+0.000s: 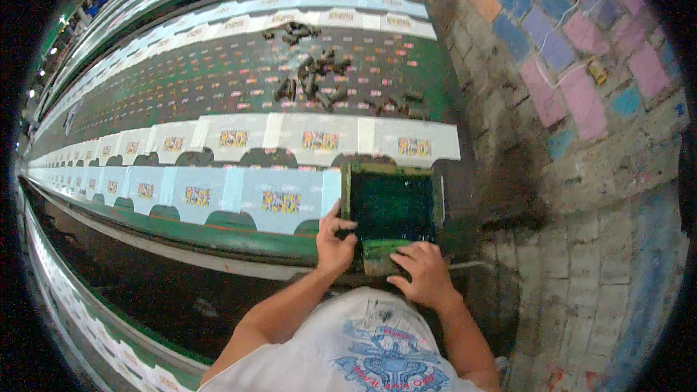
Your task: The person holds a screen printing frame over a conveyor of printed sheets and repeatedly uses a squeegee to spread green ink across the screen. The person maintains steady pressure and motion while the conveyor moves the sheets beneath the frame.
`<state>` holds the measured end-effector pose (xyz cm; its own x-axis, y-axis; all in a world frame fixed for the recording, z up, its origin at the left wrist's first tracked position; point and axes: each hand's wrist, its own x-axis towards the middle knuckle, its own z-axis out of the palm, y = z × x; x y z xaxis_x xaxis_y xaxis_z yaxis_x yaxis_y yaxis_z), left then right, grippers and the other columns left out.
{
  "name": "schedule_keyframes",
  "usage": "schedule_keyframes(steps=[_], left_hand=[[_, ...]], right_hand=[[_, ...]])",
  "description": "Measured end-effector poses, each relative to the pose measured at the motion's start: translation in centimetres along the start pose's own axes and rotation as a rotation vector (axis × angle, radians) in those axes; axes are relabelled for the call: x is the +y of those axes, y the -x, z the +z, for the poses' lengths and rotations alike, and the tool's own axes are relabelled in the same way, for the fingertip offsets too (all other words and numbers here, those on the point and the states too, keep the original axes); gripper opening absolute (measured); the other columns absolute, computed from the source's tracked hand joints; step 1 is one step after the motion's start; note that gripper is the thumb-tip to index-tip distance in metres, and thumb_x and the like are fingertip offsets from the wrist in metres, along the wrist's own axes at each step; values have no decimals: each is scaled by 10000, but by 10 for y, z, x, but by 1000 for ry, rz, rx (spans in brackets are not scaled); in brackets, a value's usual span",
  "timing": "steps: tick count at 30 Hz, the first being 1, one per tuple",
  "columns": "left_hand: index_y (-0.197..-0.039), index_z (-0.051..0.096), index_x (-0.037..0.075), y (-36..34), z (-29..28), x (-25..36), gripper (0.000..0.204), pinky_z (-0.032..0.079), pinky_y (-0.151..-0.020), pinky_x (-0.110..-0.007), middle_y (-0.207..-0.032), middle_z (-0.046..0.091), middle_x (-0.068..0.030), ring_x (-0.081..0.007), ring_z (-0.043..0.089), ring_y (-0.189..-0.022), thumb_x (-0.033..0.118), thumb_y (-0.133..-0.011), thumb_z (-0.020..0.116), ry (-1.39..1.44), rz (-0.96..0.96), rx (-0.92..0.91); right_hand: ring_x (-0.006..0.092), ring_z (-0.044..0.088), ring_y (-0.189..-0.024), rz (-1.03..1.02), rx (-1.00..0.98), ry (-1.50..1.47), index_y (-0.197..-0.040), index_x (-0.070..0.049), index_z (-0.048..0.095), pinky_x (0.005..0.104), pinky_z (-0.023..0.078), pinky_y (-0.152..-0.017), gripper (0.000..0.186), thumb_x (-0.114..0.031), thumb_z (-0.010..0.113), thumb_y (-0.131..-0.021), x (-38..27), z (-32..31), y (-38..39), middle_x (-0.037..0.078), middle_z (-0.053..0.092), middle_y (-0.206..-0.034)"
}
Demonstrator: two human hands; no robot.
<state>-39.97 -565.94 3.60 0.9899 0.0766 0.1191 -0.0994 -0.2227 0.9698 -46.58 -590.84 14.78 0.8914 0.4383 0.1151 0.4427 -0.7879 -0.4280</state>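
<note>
Seemingly lining up the screen frame (393,205), right of centre beside pale-blue cloth (250,183), with left hand (335,245) half-curled at its left side, right hand (425,274) part-open on its near edge (can't tell if gripping); calls for squaring next.

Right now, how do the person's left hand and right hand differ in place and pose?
The left hand is at the left side of the dark-screened frame; the right hand is over the green strip at its near end.
The left hand's index finger points away from the body; the right hand's fingers reach leftward.
The right hand sits slightly nearer the body than the left hand.
Both are bare.
</note>
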Motion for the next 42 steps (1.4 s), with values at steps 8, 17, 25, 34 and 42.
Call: schedule_keyframes(steps=[8,17,25,34,42], left_hand=[[-1017,790,66,3,14,-13,331,481,-1189,-492,-1659,570,-298,-422,611,-1398,-95,-732,743,192,-16,69],[-981,764,64,2,6,23,305,441,-1227,-483,-1642,575,-319,-436,591,-1461,-78,-712,791,61,228,53],[-959,769,71,-1,126,57,265,543,-1115,-426,-1651,605,-207,-336,610,-1435,-102,-759,774,306,-14,135],[-949,741,25,40,333,110,233,566,-1018,-351,-1733,518,-228,-218,697,-1274,-125,-774,773,404,-107,115],[-972,759,3,64,408,126,229,543,-1055,-353,-1736,522,-228,-231,671,-1365,-100,-768,775,316,-105,200]], right_hand=[[428,582,-1426,595,463,-191,-1521,-49,655,554,418,-1261,576,-153,815,-978,59,34,48,208,606,-1559],[288,691,-1318,619,386,-762,-1548,15,641,419,545,-1140,575,-126,786,-1009,85,19,64,160,718,-1472],[366,604,-1457,385,675,-765,-1405,62,733,497,435,-1250,615,-360,767,-958,174,-42,107,225,699,-1472],[404,575,-1485,308,499,-705,-1414,114,710,534,406,-1276,609,-369,647,-1048,369,-129,235,264,683,-1506],[387,558,-1500,250,403,-710,-1416,114,708,549,414,-1259,667,-419,719,-1015,470,-139,275,262,655,-1534]])
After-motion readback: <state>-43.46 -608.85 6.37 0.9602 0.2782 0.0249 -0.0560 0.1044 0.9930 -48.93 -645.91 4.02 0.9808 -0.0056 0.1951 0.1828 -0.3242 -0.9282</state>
